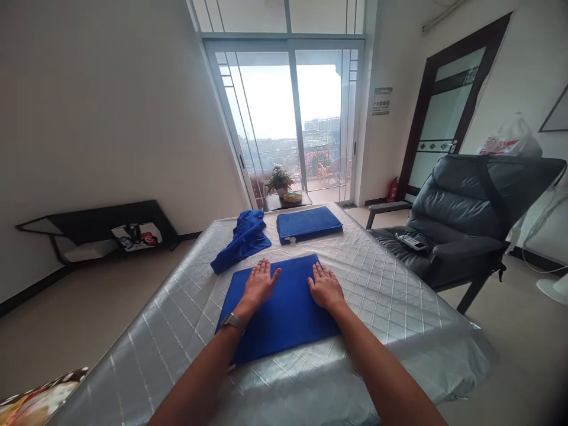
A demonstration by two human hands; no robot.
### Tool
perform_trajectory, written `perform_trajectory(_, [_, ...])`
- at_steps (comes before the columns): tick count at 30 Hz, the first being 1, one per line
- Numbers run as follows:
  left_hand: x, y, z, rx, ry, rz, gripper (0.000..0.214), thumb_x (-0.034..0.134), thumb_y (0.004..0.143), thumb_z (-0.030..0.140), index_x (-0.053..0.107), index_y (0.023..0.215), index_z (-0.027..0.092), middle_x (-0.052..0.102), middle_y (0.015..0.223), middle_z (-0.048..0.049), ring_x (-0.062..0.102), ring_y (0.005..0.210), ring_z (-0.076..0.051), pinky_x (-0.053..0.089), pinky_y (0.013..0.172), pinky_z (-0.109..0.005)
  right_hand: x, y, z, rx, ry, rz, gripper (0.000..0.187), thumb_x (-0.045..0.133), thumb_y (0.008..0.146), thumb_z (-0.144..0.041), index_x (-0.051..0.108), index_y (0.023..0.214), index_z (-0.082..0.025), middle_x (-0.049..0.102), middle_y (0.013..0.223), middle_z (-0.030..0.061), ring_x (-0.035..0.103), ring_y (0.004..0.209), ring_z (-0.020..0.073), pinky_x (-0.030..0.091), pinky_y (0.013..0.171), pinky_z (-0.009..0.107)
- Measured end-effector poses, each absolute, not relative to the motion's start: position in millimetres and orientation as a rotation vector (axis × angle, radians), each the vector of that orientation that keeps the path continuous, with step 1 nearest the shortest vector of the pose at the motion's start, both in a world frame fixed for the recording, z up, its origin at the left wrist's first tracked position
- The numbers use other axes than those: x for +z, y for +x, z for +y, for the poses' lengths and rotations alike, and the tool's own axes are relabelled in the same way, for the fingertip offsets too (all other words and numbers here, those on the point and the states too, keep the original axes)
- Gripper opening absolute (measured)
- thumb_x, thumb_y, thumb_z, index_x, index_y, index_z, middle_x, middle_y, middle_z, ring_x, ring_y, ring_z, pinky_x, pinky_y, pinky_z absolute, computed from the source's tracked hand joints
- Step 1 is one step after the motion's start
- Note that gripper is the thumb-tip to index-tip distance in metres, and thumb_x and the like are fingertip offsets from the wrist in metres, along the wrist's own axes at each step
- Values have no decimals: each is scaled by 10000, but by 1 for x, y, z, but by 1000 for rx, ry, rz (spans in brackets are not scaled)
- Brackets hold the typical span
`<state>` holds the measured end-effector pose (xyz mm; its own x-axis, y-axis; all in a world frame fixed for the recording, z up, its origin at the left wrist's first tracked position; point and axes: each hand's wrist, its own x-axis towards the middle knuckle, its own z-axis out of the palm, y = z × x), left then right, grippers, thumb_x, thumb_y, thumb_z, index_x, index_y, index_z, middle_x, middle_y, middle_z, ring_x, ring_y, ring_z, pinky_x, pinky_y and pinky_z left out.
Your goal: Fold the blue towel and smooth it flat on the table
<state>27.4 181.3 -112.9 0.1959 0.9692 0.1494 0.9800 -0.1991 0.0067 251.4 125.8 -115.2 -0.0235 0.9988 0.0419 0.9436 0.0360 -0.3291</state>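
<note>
A blue cloth [288,302], perhaps a towel, lies flat as a rectangle on the silver quilted cover [381,296] in front of me. My left hand [261,283] rests flat on its left part, fingers stretched forward and thumb out. On the right edge of the same cloth lies my right hand [326,285], also flat with the fingers extended. Beyond my hands sits a folded stack of blue cloth [309,223] with a small white tag at its near edge. To its left is a crumpled blue cloth [244,236].
A grey recliner [461,219] stands close on the right, with a controller and cable [412,241] on its seat. Behind the bed are a small table with a potted plant [279,179] and a sliding glass door. A black bench [106,225] stands along the left wall.
</note>
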Motion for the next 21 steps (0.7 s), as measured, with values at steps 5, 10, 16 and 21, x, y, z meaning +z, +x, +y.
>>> perform_trajectory(5, [-125, 131, 162, -275, -2766, -1487, 667, 84, 1056, 485, 336, 1561, 132, 307, 1633, -134, 221, 1526, -233, 223, 1236, -426, -116, 256, 123, 281, -1966, -2136, 630, 284, 1004, -299, 229, 1601, -103, 162, 1675, 67, 142, 1543, 192, 90, 1242, 338])
perform_trajectory(10, [-131, 123, 156, -256, -2725, -1605, 636, 127, 1056, 470, 332, 1565, 150, 300, 1633, -121, 215, 1528, -238, 193, 1247, -447, -117, 256, 125, 271, -1966, -2121, 613, 238, 1017, -311, 253, 1596, -108, 184, 1670, 74, 162, 1539, 195, 96, 1241, 352])
perform_trajectory(16, [-130, 35, 135, -143, -2538, -1916, 761, 84, 1024, 583, 275, 1579, 100, 226, 1654, -119, 166, 1537, -231, 164, 1252, -437, -113, 252, 126, 310, -2000, -2068, 634, 215, 1028, -377, 252, 1592, -88, 200, 1667, 79, 162, 1538, 188, 84, 1243, 356])
perform_trajectory(21, [-140, -37, 107, -55, -2382, -2042, 821, 75, 1006, 618, 225, 1587, 58, 183, 1661, -131, 155, 1540, -243, 136, 1256, -427, -115, 252, 126, 294, -1991, -2072, 634, 213, 1031, -380, 252, 1590, -84, 200, 1667, 75, 161, 1539, 194, 86, 1243, 355])
